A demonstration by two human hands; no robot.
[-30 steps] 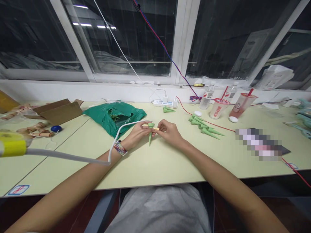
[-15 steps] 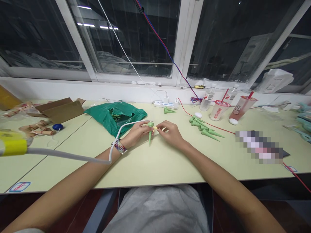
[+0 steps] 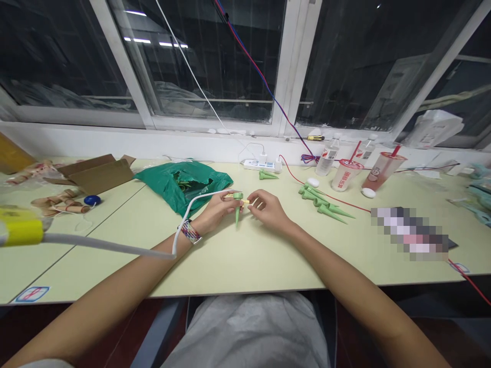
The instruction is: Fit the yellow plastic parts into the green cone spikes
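My left hand (image 3: 218, 209) pinches a green plastic cone spike (image 3: 237, 212), which hangs point down. A thin yellow piece (image 3: 245, 202) runs crosswise through the spike's top, with its ends showing on both sides. My right hand (image 3: 269, 209) rests on the table just right of that piece, fingers curled and apart, and seems to hold nothing. A white cable (image 3: 184, 220) loops over my left wrist, which wears a beaded band. Several similar green spikes (image 3: 322, 202) lie to the right of my right hand.
A green plastic bag (image 3: 182, 186) and a cardboard box (image 3: 95, 174) lie to the left, near wooden pieces (image 3: 57, 199). Along the back stand a power strip (image 3: 261, 164), a plastic bottle (image 3: 328, 156) and two drink cups (image 3: 342, 175). A window runs behind the table.
My right hand has drawn slightly right, its fingers off the yellow piece. My left hand still holds the spike. The view has tilted a little.
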